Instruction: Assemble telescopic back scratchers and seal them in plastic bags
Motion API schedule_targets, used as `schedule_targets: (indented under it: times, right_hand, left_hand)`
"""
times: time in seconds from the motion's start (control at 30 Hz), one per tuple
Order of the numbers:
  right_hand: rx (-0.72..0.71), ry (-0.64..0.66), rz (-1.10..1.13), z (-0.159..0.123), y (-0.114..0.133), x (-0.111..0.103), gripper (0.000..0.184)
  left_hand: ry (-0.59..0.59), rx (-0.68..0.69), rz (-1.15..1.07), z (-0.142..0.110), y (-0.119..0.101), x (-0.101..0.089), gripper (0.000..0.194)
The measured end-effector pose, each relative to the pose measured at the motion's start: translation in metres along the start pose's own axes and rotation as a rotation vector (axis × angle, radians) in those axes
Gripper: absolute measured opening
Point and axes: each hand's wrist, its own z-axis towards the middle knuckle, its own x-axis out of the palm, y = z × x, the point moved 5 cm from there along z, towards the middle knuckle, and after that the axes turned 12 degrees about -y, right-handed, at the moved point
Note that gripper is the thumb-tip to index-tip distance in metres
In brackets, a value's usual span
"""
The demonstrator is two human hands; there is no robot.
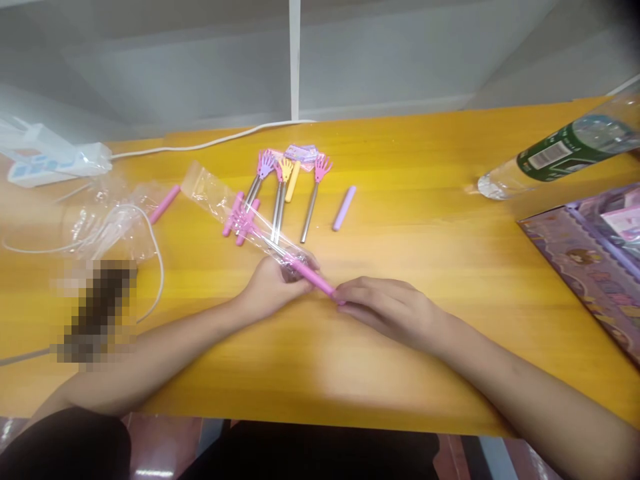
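Note:
A pink back scratcher (315,275) lies mostly inside a long clear plastic bag (213,190), its handle sticking out of the bag's near end. My left hand (270,283) is closed around the bag's opening and the upper handle. At the handle's lower end, the fingers of my right hand (385,307) pinch the tip. Just beyond, several back scratchers with metal rods lie on the table, among them a purple-headed one (265,163), a yellow-headed one (285,170) and a pink-headed one (323,168). Loose handles lie around them: purple (344,208), yellow (293,181) and pink (165,204).
Printed cards (300,153) sit behind the scratchers. On the left are a white power strip (60,163), crumpled clear bags (115,227), a white cable (161,267) and a blurred-out dark object (100,310). A water bottle (555,157) and a purple printed box (580,267) occupy the right.

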Motion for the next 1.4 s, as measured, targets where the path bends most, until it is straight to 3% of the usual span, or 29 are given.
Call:
schedule_targets:
  times: [0.17, 0.4, 0.53, 0.7, 0.83, 0.93, 1.13, 1.4]
  right_hand:
    - [0.009, -0.005, 0.025, -0.003, -0.001, 0.005, 0.029]
    - [-0.031, -0.119, 0.012, -0.001, 0.01, 0.0, 0.029]
    - [-0.075, -0.148, -0.044, 0.001, 0.021, -0.001, 0.03]
    - [-0.04, -0.142, -0.115, 0.0, 0.022, 0.004, 0.022]
    - [-0.055, -0.151, -0.179, 0.001, 0.02, 0.003, 0.025]
    - [-0.071, -0.146, -0.183, 0.003, 0.02, 0.0, 0.027]
    - [-0.075, -0.13, -0.14, 0.002, 0.02, 0.001, 0.026]
    - [-0.001, -0.144, -0.111, 0.0, 0.023, 0.007, 0.019]
  left_hand:
    - [0.017, -0.061, -0.01, -0.001, -0.002, 0.003, 0.024]
    - [0.204, -0.177, -0.085, -0.018, 0.001, 0.024, 0.014]
    - [0.212, -0.228, -0.13, -0.025, 0.003, 0.029, 0.015]
    - [0.209, -0.277, -0.11, -0.026, 0.006, 0.027, 0.027]
    - [0.228, -0.336, -0.173, -0.026, 0.008, 0.026, 0.045]
    - [0.224, -0.34, -0.213, -0.025, 0.007, 0.025, 0.048]
    - [0.217, -0.349, -0.138, -0.034, 0.011, 0.03, 0.032]
    - [0.35, -0.38, 0.01, -0.058, 0.02, 0.038, 0.01]
